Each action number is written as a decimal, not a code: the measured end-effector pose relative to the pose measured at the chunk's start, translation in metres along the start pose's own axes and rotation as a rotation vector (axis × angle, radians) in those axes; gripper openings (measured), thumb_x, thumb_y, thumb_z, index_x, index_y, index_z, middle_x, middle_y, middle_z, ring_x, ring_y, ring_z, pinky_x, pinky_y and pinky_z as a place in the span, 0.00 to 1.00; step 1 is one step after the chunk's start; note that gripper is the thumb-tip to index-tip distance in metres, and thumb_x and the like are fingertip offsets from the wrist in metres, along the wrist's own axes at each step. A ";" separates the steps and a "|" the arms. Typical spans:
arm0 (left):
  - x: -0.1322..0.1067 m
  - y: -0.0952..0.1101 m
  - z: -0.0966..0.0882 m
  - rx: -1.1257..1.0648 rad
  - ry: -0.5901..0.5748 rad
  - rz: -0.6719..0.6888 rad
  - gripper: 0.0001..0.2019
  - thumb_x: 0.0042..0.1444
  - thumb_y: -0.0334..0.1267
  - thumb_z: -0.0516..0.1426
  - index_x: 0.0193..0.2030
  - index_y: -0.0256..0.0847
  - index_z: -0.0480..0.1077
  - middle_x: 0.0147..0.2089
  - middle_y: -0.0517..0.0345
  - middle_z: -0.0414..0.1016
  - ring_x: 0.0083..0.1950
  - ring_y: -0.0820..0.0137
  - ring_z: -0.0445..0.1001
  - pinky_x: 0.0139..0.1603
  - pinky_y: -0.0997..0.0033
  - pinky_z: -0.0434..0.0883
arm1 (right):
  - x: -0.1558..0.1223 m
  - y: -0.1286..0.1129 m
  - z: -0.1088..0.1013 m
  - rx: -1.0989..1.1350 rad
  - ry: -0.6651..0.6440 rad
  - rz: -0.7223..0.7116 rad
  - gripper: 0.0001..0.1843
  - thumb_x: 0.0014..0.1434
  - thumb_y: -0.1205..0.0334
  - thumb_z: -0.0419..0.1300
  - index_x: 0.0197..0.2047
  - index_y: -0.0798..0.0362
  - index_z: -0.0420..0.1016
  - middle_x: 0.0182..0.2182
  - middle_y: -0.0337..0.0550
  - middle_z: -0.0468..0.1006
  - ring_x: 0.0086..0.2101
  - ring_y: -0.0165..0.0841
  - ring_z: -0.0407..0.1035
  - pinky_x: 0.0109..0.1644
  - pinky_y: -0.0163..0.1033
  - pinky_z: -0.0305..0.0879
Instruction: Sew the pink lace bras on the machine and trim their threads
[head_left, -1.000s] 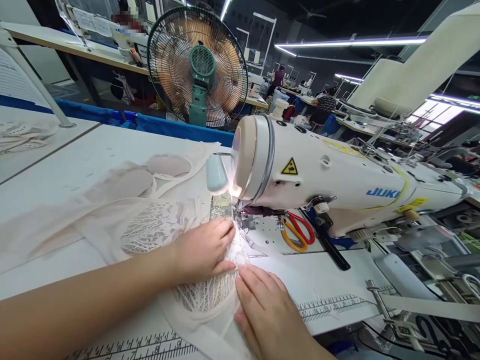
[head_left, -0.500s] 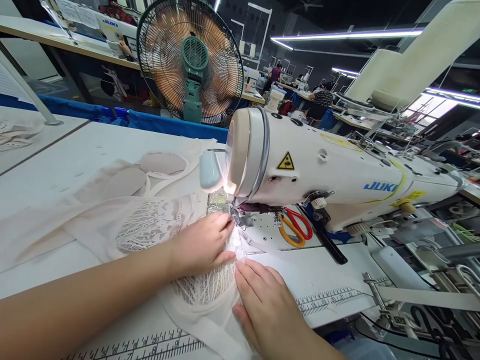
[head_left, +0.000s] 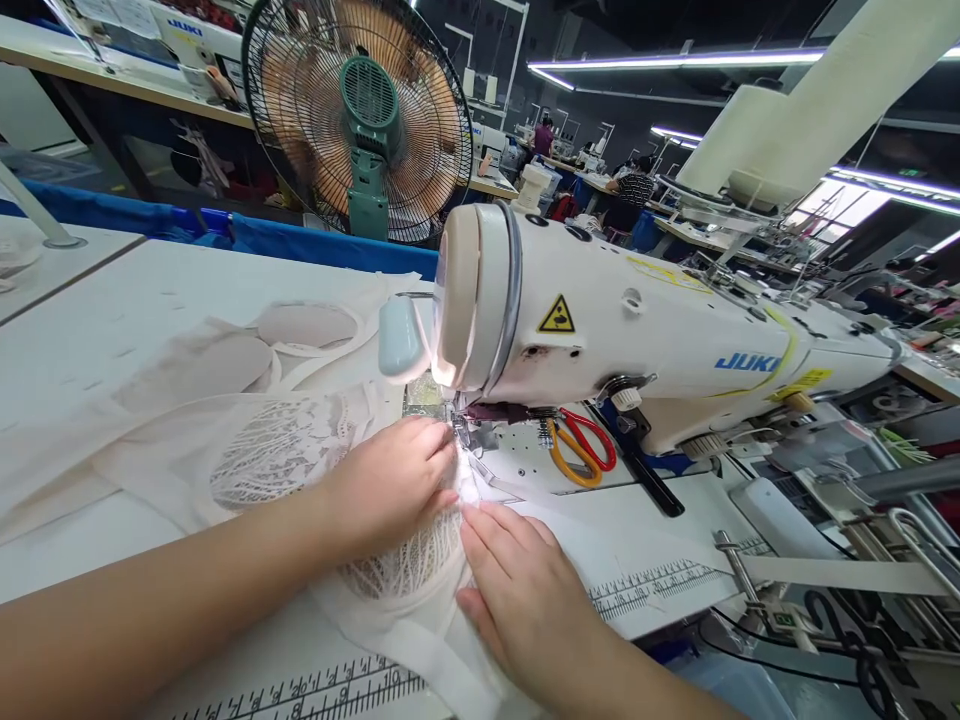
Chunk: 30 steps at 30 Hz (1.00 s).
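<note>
A cream lace garment [head_left: 285,450] lies spread on the white sewing table [head_left: 112,310], its edge running under the presser foot [head_left: 469,440] of a white JUKI sewing machine [head_left: 645,340]. My left hand [head_left: 390,485] rests on the lace just left of the foot, fingers curled and pressing the fabric down. Just in front of the needle, my right hand [head_left: 525,595] lies flat on the fabric with its fingers stretched toward the foot. The fabric between the two hands is bunched slightly.
Scissors with red and orange handles [head_left: 581,450] lie on the machine bed behind the needle. A green-hubbed fan [head_left: 360,120] stands behind the table. Printed ruler markings [head_left: 330,690] run along the table's front edge. Other people work at distant machines [head_left: 630,190].
Both hands have crept a little toward the presser foot with the lace, the right hand closing up beside the left. The camera view has shifted slightly to the right.
</note>
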<state>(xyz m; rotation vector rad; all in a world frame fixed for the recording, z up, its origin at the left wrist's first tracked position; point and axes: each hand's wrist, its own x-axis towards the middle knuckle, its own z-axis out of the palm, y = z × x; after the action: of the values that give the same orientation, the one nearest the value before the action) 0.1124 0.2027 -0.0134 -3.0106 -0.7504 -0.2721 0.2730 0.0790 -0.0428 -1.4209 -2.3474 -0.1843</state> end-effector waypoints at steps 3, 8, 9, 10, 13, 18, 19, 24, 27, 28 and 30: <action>-0.025 0.016 -0.007 0.040 0.060 -0.070 0.11 0.56 0.35 0.48 0.33 0.38 0.72 0.37 0.46 0.72 0.38 0.57 0.71 0.35 0.56 0.73 | 0.000 0.004 -0.007 0.032 -0.038 -0.010 0.19 0.62 0.63 0.49 0.53 0.62 0.69 0.50 0.53 0.74 0.50 0.43 0.66 0.50 0.46 0.66; -0.083 0.026 0.001 0.182 0.149 -0.168 0.21 0.52 0.48 0.51 0.48 0.39 0.71 0.50 0.39 0.72 0.50 0.43 0.70 0.40 0.43 0.72 | -0.008 0.009 -0.016 0.118 -0.128 -0.017 0.19 0.63 0.64 0.48 0.53 0.62 0.69 0.51 0.52 0.74 0.50 0.40 0.65 0.54 0.44 0.65; -0.090 0.023 0.003 0.199 0.151 -0.172 0.23 0.52 0.48 0.52 0.51 0.38 0.70 0.54 0.38 0.71 0.51 0.42 0.69 0.40 0.43 0.73 | -0.009 0.009 -0.016 0.128 -0.144 -0.012 0.19 0.63 0.64 0.49 0.53 0.62 0.69 0.51 0.52 0.73 0.51 0.40 0.65 0.54 0.44 0.65; -0.094 0.020 0.006 0.202 0.136 -0.167 0.24 0.53 0.49 0.52 0.53 0.38 0.70 0.57 0.37 0.69 0.52 0.41 0.69 0.40 0.44 0.73 | -0.009 0.010 -0.016 0.136 -0.157 -0.006 0.19 0.63 0.64 0.49 0.53 0.62 0.69 0.52 0.52 0.73 0.51 0.40 0.65 0.55 0.44 0.65; -0.096 0.008 0.009 0.170 0.044 -0.167 0.28 0.56 0.53 0.49 0.56 0.37 0.68 0.61 0.39 0.66 0.55 0.42 0.68 0.44 0.45 0.73 | -0.008 0.009 -0.016 0.166 -0.186 0.021 0.18 0.62 0.64 0.50 0.53 0.62 0.69 0.52 0.51 0.72 0.52 0.41 0.63 0.56 0.45 0.63; -0.094 -0.011 0.014 0.109 -0.062 -0.253 0.31 0.58 0.57 0.45 0.64 0.44 0.59 0.67 0.52 0.56 0.64 0.48 0.59 0.56 0.49 0.67 | -0.002 0.007 -0.016 0.211 -0.231 0.072 0.15 0.61 0.64 0.52 0.49 0.60 0.71 0.53 0.50 0.71 0.53 0.41 0.62 0.55 0.45 0.63; -0.093 -0.017 0.016 0.105 -0.070 -0.253 0.31 0.58 0.57 0.45 0.65 0.46 0.57 0.68 0.53 0.53 0.65 0.50 0.58 0.58 0.50 0.66 | 0.000 0.007 -0.015 0.213 -0.235 0.080 0.15 0.61 0.64 0.52 0.49 0.60 0.71 0.54 0.50 0.71 0.52 0.41 0.62 0.55 0.46 0.63; -0.085 -0.045 0.019 0.076 -0.127 -0.240 0.31 0.58 0.55 0.44 0.66 0.46 0.52 0.70 0.54 0.49 0.65 0.54 0.58 0.59 0.54 0.65 | 0.010 0.009 -0.011 0.208 -0.246 0.116 0.13 0.60 0.63 0.55 0.46 0.58 0.71 0.54 0.50 0.70 0.48 0.42 0.63 0.50 0.46 0.64; -0.078 -0.056 0.015 0.051 -0.119 -0.219 0.30 0.59 0.53 0.44 0.66 0.45 0.53 0.70 0.55 0.50 0.65 0.54 0.59 0.58 0.56 0.66 | 0.016 0.011 -0.010 0.213 -0.242 0.116 0.10 0.59 0.62 0.56 0.43 0.57 0.71 0.52 0.49 0.71 0.45 0.41 0.63 0.48 0.46 0.64; -0.076 -0.057 0.014 0.049 -0.110 -0.209 0.30 0.59 0.53 0.43 0.66 0.45 0.53 0.69 0.54 0.51 0.64 0.54 0.60 0.58 0.57 0.67 | 0.018 0.012 -0.010 0.214 -0.240 0.112 0.10 0.59 0.62 0.56 0.42 0.57 0.71 0.51 0.49 0.71 0.44 0.41 0.63 0.47 0.46 0.64; -0.074 -0.059 0.013 0.054 -0.088 -0.187 0.29 0.59 0.53 0.43 0.65 0.44 0.55 0.68 0.54 0.54 0.63 0.55 0.61 0.58 0.58 0.67 | 0.020 0.013 -0.010 0.209 -0.237 0.104 0.09 0.59 0.62 0.56 0.42 0.58 0.71 0.50 0.49 0.72 0.42 0.40 0.63 0.45 0.45 0.64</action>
<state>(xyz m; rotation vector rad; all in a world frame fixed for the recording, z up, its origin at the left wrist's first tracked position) 0.0223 0.2210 -0.0399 -2.9212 -1.0311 -0.1212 0.2790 0.0983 -0.0272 -1.5253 -2.3830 0.2650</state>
